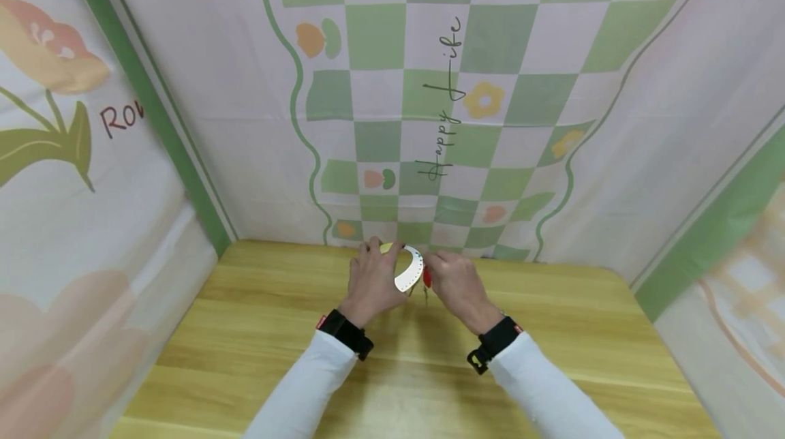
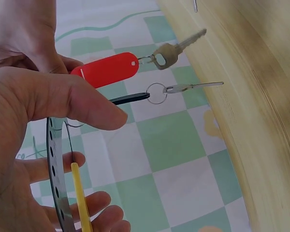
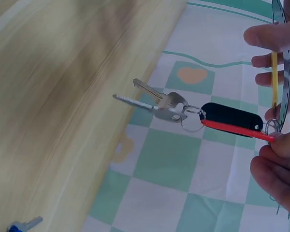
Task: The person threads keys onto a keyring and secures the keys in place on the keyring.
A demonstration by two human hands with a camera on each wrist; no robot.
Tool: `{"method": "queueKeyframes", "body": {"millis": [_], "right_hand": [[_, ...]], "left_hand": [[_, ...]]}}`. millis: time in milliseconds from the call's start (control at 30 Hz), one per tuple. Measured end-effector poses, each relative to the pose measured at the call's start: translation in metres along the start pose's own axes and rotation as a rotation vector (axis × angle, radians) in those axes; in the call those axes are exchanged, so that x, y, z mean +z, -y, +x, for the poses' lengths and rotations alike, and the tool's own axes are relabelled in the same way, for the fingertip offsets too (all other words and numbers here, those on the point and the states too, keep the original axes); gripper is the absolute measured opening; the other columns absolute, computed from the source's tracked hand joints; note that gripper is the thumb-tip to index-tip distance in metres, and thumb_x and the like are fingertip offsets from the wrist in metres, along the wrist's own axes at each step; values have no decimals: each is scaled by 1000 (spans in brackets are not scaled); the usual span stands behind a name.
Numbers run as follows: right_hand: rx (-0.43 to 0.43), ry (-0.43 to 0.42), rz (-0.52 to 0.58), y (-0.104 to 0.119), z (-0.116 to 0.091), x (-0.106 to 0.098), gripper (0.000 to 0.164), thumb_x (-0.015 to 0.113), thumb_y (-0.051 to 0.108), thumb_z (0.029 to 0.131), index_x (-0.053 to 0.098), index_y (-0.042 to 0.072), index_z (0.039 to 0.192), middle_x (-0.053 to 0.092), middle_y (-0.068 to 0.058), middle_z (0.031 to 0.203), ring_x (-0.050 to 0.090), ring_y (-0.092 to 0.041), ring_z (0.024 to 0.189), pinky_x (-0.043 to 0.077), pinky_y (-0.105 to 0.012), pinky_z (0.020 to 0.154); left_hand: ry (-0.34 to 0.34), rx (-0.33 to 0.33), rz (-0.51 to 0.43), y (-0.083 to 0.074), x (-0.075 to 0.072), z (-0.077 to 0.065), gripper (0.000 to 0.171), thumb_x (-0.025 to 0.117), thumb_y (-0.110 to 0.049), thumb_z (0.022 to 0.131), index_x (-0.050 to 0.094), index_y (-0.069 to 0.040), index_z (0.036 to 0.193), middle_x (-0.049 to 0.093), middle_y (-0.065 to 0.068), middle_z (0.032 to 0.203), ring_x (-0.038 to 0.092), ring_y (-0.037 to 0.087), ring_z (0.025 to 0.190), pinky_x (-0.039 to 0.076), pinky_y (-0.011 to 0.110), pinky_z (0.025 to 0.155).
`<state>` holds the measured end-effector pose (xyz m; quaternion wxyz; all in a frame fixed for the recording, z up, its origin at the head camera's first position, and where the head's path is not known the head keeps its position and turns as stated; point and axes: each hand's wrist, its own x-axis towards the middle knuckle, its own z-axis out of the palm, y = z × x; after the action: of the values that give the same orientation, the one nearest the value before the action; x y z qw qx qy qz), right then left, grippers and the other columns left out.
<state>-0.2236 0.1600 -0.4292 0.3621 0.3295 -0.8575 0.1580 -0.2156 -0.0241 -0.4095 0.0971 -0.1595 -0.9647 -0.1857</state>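
At the head view's lower centre, the left hand [image 1: 373,280], half-curled, grips a white band [image 1: 413,271]; the right hand [image 1: 458,285], fingers bent, pinches a red tag [image 2: 108,69].

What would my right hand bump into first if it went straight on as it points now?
Your right hand would probably meet the curved white piece in your left hand first, though the head view leaves their depth unclear.

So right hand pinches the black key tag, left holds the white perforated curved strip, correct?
Wrong tag: the right hand pinches the red key tag, as the right wrist view shows. The left hand does hold the white perforated curved strip.
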Motion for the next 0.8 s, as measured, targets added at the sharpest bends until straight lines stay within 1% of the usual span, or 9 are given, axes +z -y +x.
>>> {"method": "queueKeyframes", "body": {"millis": [67,133,200,367,467,533,600,700,800], "right_hand": [[53,6,21,2,0,-1,20,75,-12,79,75,-2,97,70,-11,76,66,-23,62,54,-33,54],[129,15,55,3,0,-1,12,75,-7,84,76,-1,95,70,-9,74,66,-19,60,53,-31,53],[214,25,91,6,1,-2,5,74,-3,87,76,-1,91,70,-9,73,65,-16,58,52,-29,52],[422,20,203,11,5,-2,6,72,0,89,78,-2,90,74,-11,76,68,-15,60,54,-28,52],[495,-11,245,13,6,-2,6,73,1,89,78,-2,89,75,-11,77,70,-17,62,55,-29,54],[498,-34,249,13,6,-1,6,73,0,88,78,-1,89,75,-11,77,70,-18,63,55,-30,53],[464,-54,234,13,6,0,5,74,-2,87,78,-1,88,74,-12,76,70,-18,61,54,-30,52],[368,-72,188,11,4,1,5,75,-4,85,78,-1,86,73,-11,74,68,-18,58,53,-30,50],[243,-68,131,9,3,1,7,76,-6,83,78,0,85,72,-10,72,67,-17,57,53,-30,51]], "left_hand": [[-5,4,-1,0,1,0,85,89,-25,64,57,-16,142,50,24,132,50,41,117,52,52,79],[-14,8,3,-1,1,0,85,89,-25,64,57,-16,142,51,23,130,51,40,114,51,51,77],[-22,10,11,-1,1,0,86,88,-25,64,56,-17,143,51,23,130,51,39,113,51,50,76],[-48,4,29,-3,1,0,91,89,-24,62,53,-18,146,50,24,131,52,39,110,52,50,75],[-65,2,38,-3,1,1,91,89,-24,62,53,-18,146,50,24,130,53,39,109,52,50,75],[-71,3,42,-3,2,1,91,88,-24,62,53,-18,146,50,24,130,53,39,109,52,50,75],[-72,3,42,-3,2,0,90,88,-24,62,54,-18,145,50,24,130,52,39,110,51,50,75],[-66,3,34,-2,1,0,89,88,-23,61,55,-18,144,50,24,131,52,40,112,51,51,77],[-49,4,21,-2,0,-1,88,88,-23,62,56,-18,143,50,24,132,51,40,114,52,52,77]]}}
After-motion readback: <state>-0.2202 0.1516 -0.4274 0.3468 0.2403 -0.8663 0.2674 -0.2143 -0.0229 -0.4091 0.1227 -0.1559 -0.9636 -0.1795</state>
